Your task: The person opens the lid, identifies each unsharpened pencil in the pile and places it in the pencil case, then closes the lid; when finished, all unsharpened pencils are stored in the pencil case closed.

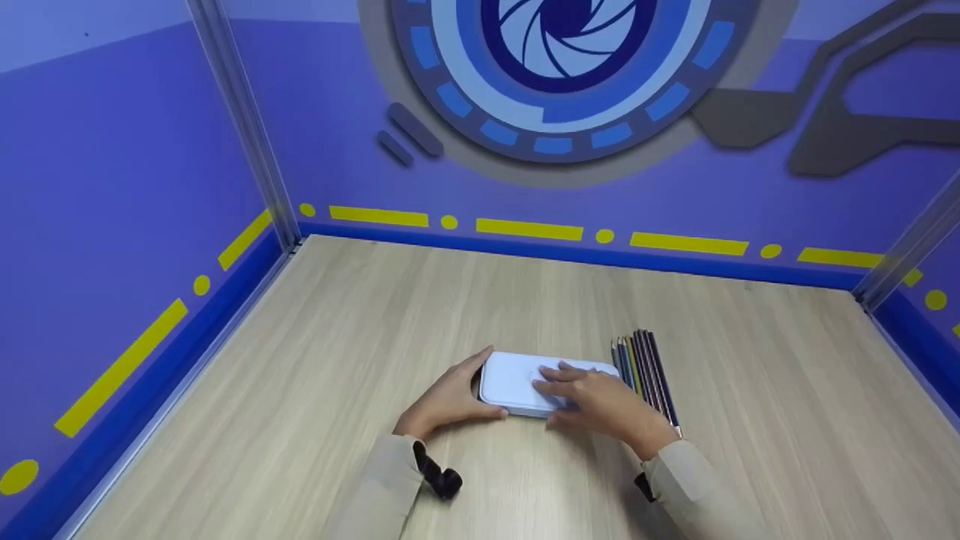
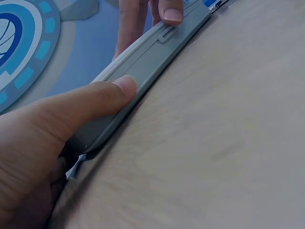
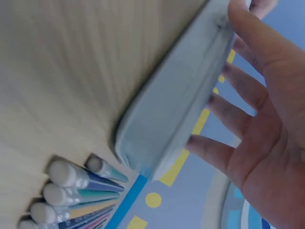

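A flat white pencil case [image 1: 514,381] with rounded corners lies closed on the table. My left hand [image 1: 448,396] grips its left end, thumb along the front side; the left wrist view shows that thumb [image 2: 125,87] pressed to the grey side wall. My right hand [image 1: 604,405] lies over the right half, fingers spread and fairly straight on the lid. Its thumb [image 3: 240,14] touches the front side near a small latch [image 2: 167,34]. Several pencils [image 1: 649,367] lie side by side just right of the case, partly hidden behind my right hand.
The pencils' white-tipped ends [image 3: 62,172] point towards me, close to the case's right end. A pale wood table [image 1: 360,315] runs back to blue panel walls [image 1: 315,112] with metal corner posts [image 1: 251,127]. Black straps [image 1: 442,480] show at the sleeve cuffs.
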`<action>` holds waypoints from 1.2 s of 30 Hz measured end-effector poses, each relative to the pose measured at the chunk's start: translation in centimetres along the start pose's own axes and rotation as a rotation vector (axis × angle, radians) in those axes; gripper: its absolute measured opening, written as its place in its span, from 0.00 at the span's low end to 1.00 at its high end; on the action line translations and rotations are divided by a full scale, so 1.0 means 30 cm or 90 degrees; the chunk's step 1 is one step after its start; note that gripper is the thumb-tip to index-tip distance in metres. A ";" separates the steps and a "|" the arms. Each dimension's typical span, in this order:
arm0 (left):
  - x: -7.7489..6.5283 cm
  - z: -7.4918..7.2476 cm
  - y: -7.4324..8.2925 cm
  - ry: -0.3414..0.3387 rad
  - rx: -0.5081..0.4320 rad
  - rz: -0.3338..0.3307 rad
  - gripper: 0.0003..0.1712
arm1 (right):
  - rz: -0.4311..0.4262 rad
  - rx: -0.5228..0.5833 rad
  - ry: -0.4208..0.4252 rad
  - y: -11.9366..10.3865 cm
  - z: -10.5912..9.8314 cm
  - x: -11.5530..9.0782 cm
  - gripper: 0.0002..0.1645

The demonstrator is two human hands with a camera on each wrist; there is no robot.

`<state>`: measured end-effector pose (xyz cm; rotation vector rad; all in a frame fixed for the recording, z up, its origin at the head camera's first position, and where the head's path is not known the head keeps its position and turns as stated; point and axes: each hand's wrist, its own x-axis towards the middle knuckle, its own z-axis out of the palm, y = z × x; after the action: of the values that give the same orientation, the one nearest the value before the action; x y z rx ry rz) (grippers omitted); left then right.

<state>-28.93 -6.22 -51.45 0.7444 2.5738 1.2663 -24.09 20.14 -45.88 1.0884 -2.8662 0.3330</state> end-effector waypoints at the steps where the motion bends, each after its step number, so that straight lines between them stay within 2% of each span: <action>1: 0.000 0.001 0.000 0.001 -0.001 -0.004 0.65 | 0.000 -0.007 0.005 -0.002 0.004 -0.001 0.34; 5: -0.001 0.006 -0.001 0.009 0.004 0.002 0.65 | -0.012 -0.043 0.028 -0.002 0.017 -0.001 0.35; 12: -0.004 0.002 0.001 0.013 0.006 0.003 0.64 | -0.107 -0.153 0.075 0.012 0.030 0.012 0.33; 19: -0.006 0.005 0.004 0.012 0.004 -0.002 0.63 | -0.183 -0.360 0.084 0.016 0.042 0.018 0.32; 21: -0.006 0.004 0.004 0.012 0.006 -0.003 0.63 | -0.192 -0.397 0.083 0.015 0.045 0.018 0.32; 29: 0.016 -0.005 0.008 0.007 0.011 0.011 0.63 | -0.185 -0.422 0.074 0.023 0.037 0.018 0.35; 36: -0.008 0.012 -0.003 0.020 0.005 0.005 0.63 | -0.196 -0.404 0.068 0.026 0.050 0.012 0.35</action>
<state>-28.62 -6.15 -51.76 0.7416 2.6044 1.2820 -24.84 20.13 -47.45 1.2730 -2.3731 -0.4842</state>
